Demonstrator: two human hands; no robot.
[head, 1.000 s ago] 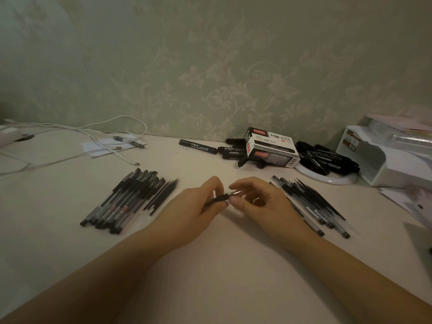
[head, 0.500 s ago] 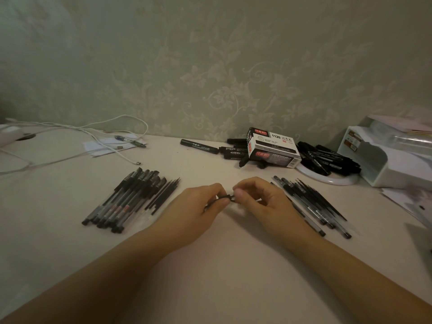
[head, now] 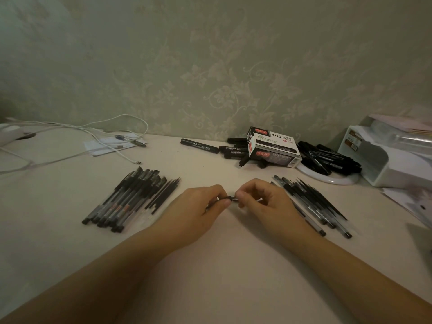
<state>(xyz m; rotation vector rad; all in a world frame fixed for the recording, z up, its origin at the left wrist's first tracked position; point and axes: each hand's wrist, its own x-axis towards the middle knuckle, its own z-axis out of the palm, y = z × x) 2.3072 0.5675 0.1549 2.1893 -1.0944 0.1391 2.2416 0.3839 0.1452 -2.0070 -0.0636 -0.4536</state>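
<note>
Both hands meet over the middle of the beige table (head: 222, 265). My left hand (head: 198, 211) grips a thin black pen (head: 230, 198); most of its length is hidden under the palm. My right hand (head: 264, 202) pinches the pen's exposed end between thumb and forefinger. Only a short dark piece shows between the two hands. A row of capped black gel pens with a few bare refills (head: 131, 198) lies to the left. Another loose pile of pens (head: 313, 204) lies to the right, just beside my right hand.
Black markers (head: 201, 146) and a marker box (head: 273, 147) lie at the back by the wall. More markers fill a white dish (head: 327, 177). A white organiser (head: 392, 157) stands at the right, white cables (head: 77, 129) and papers (head: 109, 143) at the left.
The two hands have drawn together. The pen's silver tip, visible a second ago, is now covered by my right fingers, and less of the pen shows between the hands.
</note>
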